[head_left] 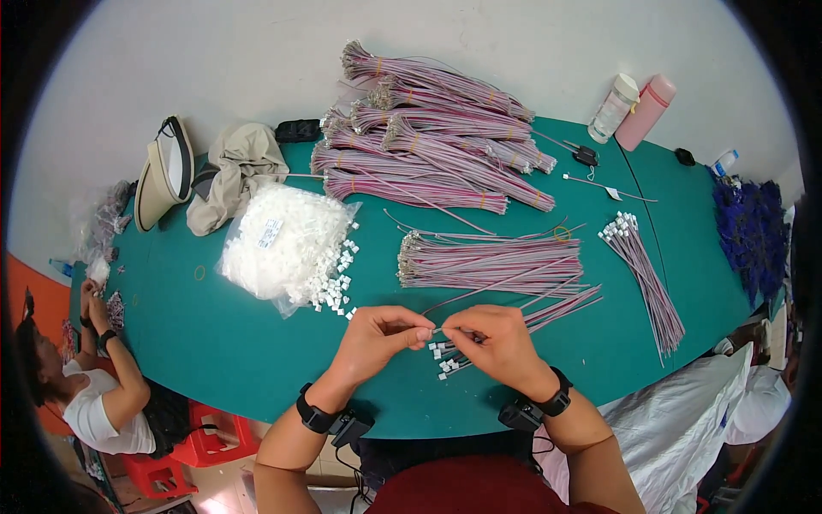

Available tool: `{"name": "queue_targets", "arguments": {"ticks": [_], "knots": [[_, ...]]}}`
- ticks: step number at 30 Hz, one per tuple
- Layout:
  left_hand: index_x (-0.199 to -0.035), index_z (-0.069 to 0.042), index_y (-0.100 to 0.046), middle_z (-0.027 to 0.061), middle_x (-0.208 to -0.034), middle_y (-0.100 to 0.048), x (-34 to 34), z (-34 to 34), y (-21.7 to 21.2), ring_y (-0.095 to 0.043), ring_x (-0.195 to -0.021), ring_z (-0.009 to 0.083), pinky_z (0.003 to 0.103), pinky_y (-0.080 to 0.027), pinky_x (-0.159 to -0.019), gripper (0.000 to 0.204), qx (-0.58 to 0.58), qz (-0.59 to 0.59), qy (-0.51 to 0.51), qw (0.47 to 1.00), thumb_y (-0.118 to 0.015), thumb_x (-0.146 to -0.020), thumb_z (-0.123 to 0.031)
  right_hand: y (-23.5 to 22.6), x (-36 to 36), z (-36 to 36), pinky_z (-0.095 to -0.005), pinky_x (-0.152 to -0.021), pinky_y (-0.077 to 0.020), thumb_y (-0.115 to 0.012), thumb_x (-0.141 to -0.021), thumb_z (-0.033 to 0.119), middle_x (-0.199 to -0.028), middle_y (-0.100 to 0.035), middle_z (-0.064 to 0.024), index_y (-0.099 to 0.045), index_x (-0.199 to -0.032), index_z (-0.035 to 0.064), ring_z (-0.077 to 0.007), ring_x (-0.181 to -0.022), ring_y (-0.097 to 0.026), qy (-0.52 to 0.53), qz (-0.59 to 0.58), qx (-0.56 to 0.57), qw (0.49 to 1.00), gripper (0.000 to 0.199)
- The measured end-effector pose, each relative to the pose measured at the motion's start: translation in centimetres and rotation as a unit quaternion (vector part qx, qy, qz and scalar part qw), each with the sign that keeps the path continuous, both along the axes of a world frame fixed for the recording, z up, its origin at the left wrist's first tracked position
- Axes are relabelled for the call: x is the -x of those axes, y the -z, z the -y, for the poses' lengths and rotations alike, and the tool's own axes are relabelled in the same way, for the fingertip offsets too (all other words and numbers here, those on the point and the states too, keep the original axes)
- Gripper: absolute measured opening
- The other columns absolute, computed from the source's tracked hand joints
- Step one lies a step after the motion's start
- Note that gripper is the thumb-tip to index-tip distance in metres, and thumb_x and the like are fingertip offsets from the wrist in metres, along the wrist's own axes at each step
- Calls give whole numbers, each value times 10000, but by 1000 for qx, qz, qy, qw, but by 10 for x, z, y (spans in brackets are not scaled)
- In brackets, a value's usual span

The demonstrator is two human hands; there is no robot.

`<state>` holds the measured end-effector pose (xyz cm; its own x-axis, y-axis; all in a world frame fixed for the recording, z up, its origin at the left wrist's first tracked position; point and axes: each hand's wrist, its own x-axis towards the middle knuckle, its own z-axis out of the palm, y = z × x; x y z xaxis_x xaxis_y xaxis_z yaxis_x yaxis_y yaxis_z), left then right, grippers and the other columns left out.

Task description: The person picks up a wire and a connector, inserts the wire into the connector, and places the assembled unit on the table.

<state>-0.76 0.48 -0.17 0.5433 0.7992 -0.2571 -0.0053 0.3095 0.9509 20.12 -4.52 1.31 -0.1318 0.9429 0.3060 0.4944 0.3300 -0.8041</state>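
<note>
My left hand [383, 341] and my right hand [494, 341] meet fingertip to fingertip over the near middle of the table. Both are closed in a pinch. Between them shows the short end of a thin grey cable [437, 331], gripped by my right fingers. Whatever sits in the left pinch is too small and covered to make out. Under my right hand lie several cables with white plug housings [448, 367] on their ends. Just beyond my hands rests a loose row of grey and pink cables [488, 261] with bare metal terminals. Loose white housings [330, 291] lie beyond my left hand.
A clear bag of white housings [278, 244] stands left. Tied cable bundles [437, 146] are piled at the back. Cables with housings [642, 287] lie right. A cap [164, 176], bottles [646, 111] and keys [585, 155] line the far side. A co-worker [111, 385] sits left.
</note>
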Motion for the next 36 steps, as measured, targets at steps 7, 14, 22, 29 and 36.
{"name": "queue_targets", "arguments": {"ticks": [7,14,22,29,36], "knots": [[-1006,19,-712,80,-877,-716,0,0,0,-668,-782,122,245,-546,-722,156,5,5,-4,1000,-724,-870,-57,-7,2,1,-283,-467,-416,-718,-828,75,-622,-604,-78,-700,-862,40,-135,-495,-550,-18,-54,57,997,52],[-1003,21,-709,87,-877,-716,-1,0,-1,-674,-784,135,256,-550,-726,154,11,21,-11,1000,-722,-868,-52,-1,1,0,-228,-471,-322,-724,-836,68,-564,-529,13,-700,-866,14,-26,-517,-437,-1,-150,192,970,67],[-1004,31,-703,92,-881,-715,-2,0,0,-676,-783,143,259,-552,-724,157,21,30,-21,999,-718,-866,-43,-1,1,1,-222,-476,-281,-727,-836,61,-562,-498,49,-699,-868,12,-6,-524,-388,-3,-165,200,966,65],[-993,32,-710,94,-880,-716,-1,0,0,-676,-775,142,253,-552,-711,152,25,35,-21,999,-726,-859,-39,-4,3,1,-225,-465,-279,-723,-838,54,-551,-482,36,-696,-867,3,-16,-514,-383,-7,-125,159,979,65],[-992,35,-717,97,-872,-719,-2,0,-1,-676,-771,137,249,-552,-709,146,5,12,-21,1000,-724,-856,-18,-3,4,2,-280,-448,-358,-700,-844,91,-562,-542,-55,-690,-868,40,-113,-462,-463,-9,-87,108,990,57]]}}
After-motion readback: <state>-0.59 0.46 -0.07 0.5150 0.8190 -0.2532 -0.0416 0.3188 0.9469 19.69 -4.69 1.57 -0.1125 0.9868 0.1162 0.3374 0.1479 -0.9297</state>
